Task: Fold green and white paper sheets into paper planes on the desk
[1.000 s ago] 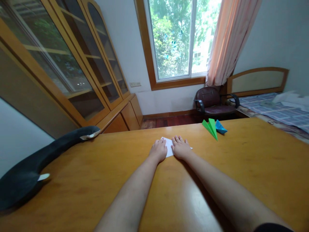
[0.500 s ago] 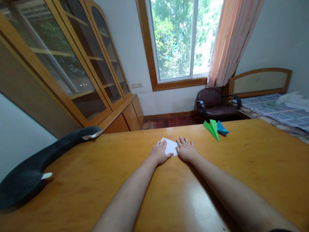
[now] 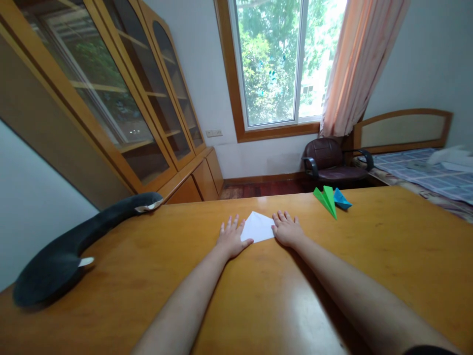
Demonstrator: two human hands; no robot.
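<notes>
where both hands (image 3: 258, 236) lie flat, white paper (image 3: 257, 228) between, touching

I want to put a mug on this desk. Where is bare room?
Bare wood lies right of the right hand, below the green paper plane, and between the left hand and the dark plush toy. It is crowded around the white paper between both hands.
</notes>
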